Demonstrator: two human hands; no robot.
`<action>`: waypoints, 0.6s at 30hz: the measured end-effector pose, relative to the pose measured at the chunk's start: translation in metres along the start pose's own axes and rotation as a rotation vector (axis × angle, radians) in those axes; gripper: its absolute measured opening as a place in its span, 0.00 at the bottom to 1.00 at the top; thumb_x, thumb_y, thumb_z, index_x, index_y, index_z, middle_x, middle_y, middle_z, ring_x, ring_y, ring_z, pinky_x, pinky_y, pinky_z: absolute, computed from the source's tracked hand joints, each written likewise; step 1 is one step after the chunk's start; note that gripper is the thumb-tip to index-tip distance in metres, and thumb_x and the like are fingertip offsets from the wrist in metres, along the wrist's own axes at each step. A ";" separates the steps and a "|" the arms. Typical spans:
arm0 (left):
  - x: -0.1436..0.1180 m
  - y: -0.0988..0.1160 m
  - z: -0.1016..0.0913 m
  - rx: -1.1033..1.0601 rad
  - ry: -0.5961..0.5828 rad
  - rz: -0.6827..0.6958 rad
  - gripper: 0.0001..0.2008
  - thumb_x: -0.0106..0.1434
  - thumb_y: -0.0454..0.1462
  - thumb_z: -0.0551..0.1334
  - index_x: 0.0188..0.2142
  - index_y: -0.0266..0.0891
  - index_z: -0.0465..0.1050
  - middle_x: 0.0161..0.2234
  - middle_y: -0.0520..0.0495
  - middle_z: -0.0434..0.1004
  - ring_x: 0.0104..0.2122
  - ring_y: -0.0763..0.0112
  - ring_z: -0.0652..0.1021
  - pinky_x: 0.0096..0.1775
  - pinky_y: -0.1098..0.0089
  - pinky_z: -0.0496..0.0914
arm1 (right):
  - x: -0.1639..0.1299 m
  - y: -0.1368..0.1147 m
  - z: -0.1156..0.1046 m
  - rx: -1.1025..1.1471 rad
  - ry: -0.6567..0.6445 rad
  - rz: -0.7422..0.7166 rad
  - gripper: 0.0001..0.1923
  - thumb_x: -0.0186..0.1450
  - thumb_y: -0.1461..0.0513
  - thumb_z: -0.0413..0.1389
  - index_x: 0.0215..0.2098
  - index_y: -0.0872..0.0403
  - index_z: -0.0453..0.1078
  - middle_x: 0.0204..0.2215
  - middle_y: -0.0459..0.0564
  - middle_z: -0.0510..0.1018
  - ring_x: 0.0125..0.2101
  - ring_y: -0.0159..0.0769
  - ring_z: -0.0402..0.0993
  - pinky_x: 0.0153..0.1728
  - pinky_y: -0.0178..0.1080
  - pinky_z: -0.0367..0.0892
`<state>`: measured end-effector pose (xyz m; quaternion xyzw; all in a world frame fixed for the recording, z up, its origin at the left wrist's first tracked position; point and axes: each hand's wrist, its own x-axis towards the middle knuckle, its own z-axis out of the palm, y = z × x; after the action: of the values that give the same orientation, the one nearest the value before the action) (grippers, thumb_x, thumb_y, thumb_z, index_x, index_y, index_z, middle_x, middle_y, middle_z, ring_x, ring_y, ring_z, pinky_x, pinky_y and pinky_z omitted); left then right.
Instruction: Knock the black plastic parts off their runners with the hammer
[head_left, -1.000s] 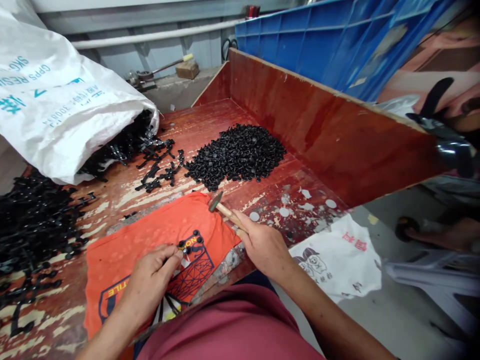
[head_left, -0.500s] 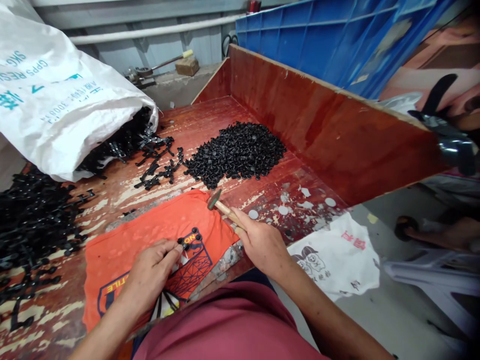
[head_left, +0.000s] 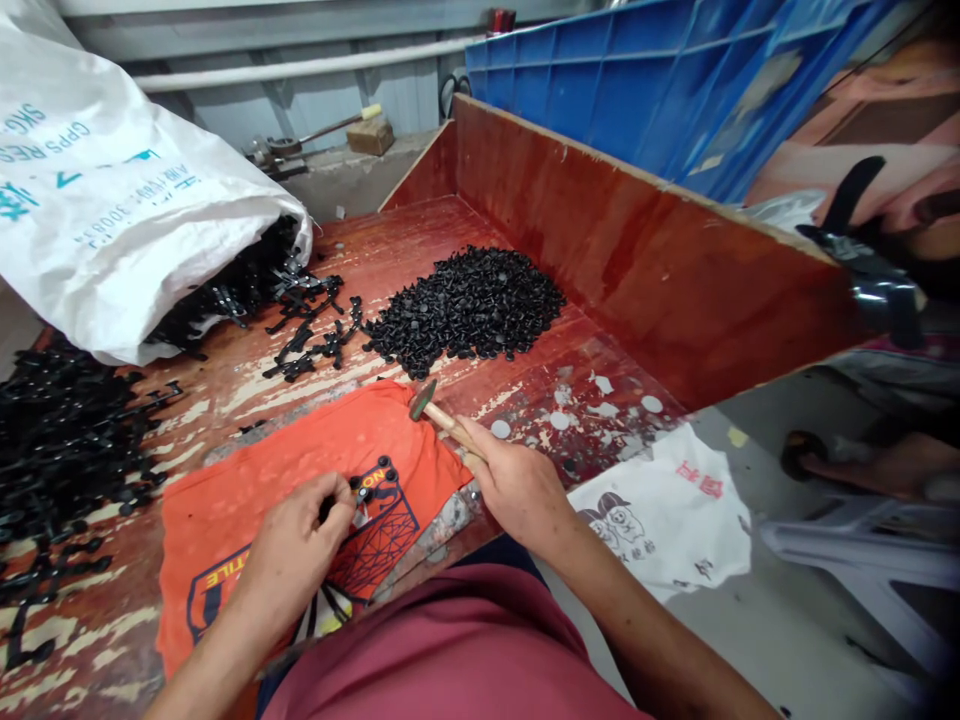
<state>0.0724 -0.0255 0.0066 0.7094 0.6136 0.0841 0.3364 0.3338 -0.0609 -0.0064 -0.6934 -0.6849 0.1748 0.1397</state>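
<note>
My right hand [head_left: 521, 490] is wrapped round the wooden handle of a small hammer [head_left: 442, 415], whose dark metal head hangs over the far right corner of an orange printed cloth [head_left: 247, 510]. Above the same cloth, my left hand [head_left: 307, 530] is closed in a pinch at one end of a small black plastic piece [head_left: 364, 493]. Round knobs of that piece show past the fingertips; the rest is hidden by the fingers. A heap of small black plastic parts [head_left: 469, 305] lies on the reddish table [head_left: 517, 395] beyond the hammer.
At the left, a white woven sack [head_left: 142, 210] spills black branched pieces, and another pile [head_left: 67, 440] of them lies nearer. A reddish board [head_left: 622, 240] walls the right side, with a blue crate [head_left: 600, 90] behind. A white printed bag [head_left: 675, 510] lies right of my right arm.
My left fingers have curled and drawn back slightly from the black plastic piece's knobs. The right hand keeps the hammer in nearly the same place. The whole view has shifted a little.
</note>
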 end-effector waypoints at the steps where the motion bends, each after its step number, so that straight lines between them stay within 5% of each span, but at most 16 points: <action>1: 0.001 -0.002 0.000 -0.047 -0.004 -0.013 0.11 0.63 0.43 0.53 0.26 0.43 0.63 0.24 0.54 0.66 0.28 0.67 0.70 0.32 0.69 0.60 | 0.000 0.000 0.000 0.007 0.001 0.002 0.24 0.74 0.59 0.49 0.67 0.47 0.57 0.45 0.48 0.84 0.41 0.40 0.83 0.38 0.36 0.72; 9: 0.003 -0.007 0.001 -0.344 -0.028 -0.092 0.14 0.60 0.46 0.60 0.24 0.40 0.68 0.22 0.55 0.65 0.25 0.71 0.66 0.29 0.72 0.59 | -0.014 -0.004 -0.012 0.157 0.025 -0.107 0.24 0.75 0.61 0.46 0.68 0.48 0.58 0.51 0.50 0.81 0.46 0.39 0.80 0.48 0.39 0.71; 18: 0.002 -0.010 0.008 -0.347 0.044 -0.012 0.15 0.61 0.46 0.60 0.22 0.41 0.68 0.22 0.53 0.67 0.27 0.68 0.69 0.29 0.71 0.61 | -0.027 -0.033 -0.042 0.131 -0.088 -0.262 0.26 0.74 0.62 0.48 0.68 0.41 0.58 0.47 0.47 0.82 0.40 0.38 0.81 0.42 0.38 0.74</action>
<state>0.0686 -0.0259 -0.0059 0.6349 0.6015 0.2021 0.4408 0.3223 -0.0852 0.0468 -0.5792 -0.7621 0.2295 0.1761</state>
